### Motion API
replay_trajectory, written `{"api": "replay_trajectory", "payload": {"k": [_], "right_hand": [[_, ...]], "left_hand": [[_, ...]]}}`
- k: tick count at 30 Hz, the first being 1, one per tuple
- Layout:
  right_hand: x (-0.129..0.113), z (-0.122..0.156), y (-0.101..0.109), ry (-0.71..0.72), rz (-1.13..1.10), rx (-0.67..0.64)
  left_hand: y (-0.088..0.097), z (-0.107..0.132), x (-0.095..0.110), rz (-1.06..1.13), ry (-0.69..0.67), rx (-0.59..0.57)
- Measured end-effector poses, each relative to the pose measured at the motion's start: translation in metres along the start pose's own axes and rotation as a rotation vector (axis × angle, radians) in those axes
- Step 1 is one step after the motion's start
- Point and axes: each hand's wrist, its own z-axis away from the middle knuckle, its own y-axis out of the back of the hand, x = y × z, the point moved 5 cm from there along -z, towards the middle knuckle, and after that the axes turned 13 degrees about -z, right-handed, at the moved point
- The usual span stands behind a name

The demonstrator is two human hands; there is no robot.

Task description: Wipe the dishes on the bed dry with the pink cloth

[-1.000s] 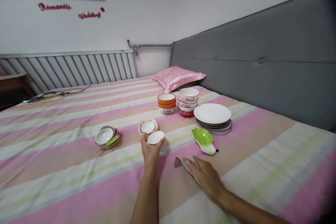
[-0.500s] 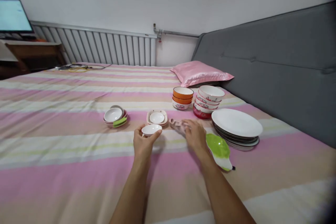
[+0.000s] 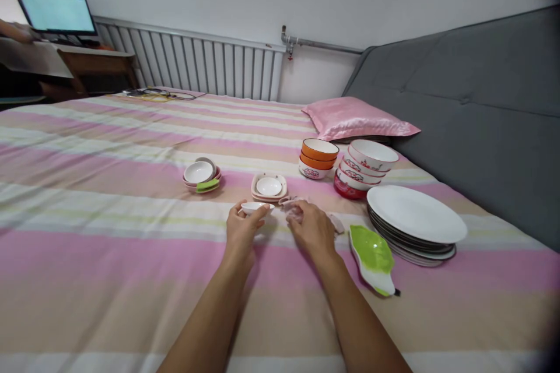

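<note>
My left hand [image 3: 240, 230] holds a small white saucer [image 3: 256, 208] by its rim, just above the striped bed sheet [image 3: 109, 198]. My right hand [image 3: 311, 228] grips a pale pink cloth [image 3: 294, 204] right beside the saucer. Just beyond them lies a small stack of square dishes [image 3: 268, 186] with a round white one on top. A green leaf-shaped dish [image 3: 371, 249] lies to the right of my right hand.
A stack of small round dishes [image 3: 200, 175] lies at the left. Orange bowls [image 3: 318, 157], red-patterned bowls [image 3: 366, 168] and stacked white plates [image 3: 415, 221] stand at the right. Behind are a pink pillow [image 3: 359, 118], a grey headboard [image 3: 472, 99], a radiator and a desk with a monitor [image 3: 55, 6].
My right hand has carried the cloth from the sheet at the lower right up beside the saucer. The saucer stays in my left hand. The camera has turned left and lower.
</note>
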Motion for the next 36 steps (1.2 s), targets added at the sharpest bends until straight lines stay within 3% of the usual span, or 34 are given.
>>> {"api": "replay_trajectory", "payload": {"k": [5,9,13,18,20,25,30,32,36], "right_hand": [[0.019,-0.01,-0.01,0.033,0.194,0.083],[0.034,-0.02,-0.005,-0.004,0.194,0.164],[0.029,-0.024,0.014,-0.004,0.023,0.276],[0.007,-0.021,0.047,0.058,-0.389,0.5],[-0.001,-0.02,0.052,0.052,-0.579,0.453],[-0.022,-0.012,0.05,-0.043,-0.863,0.175],[-0.043,-0.002,0.044,-0.065,-0.965,-0.015],[-0.049,0.0,0.042,-0.007,-0.953,-0.038],[-0.062,0.005,0.049,0.183,-0.858,0.052]], "left_hand": [[-0.005,0.003,-0.001,0.003,0.019,-0.089],[-0.005,0.004,0.0,0.018,0.01,-0.102],[-0.004,0.006,0.001,0.119,0.073,-0.11],[-0.005,0.011,0.0,0.28,0.217,-0.12],[-0.008,0.013,0.001,0.319,0.246,-0.137],[-0.016,0.02,0.0,0.419,0.27,-0.152],[-0.025,0.026,-0.006,0.535,0.403,-0.223],[-0.027,0.026,-0.007,0.563,0.409,-0.25],[-0.029,0.024,-0.009,0.613,0.407,-0.282]]}}
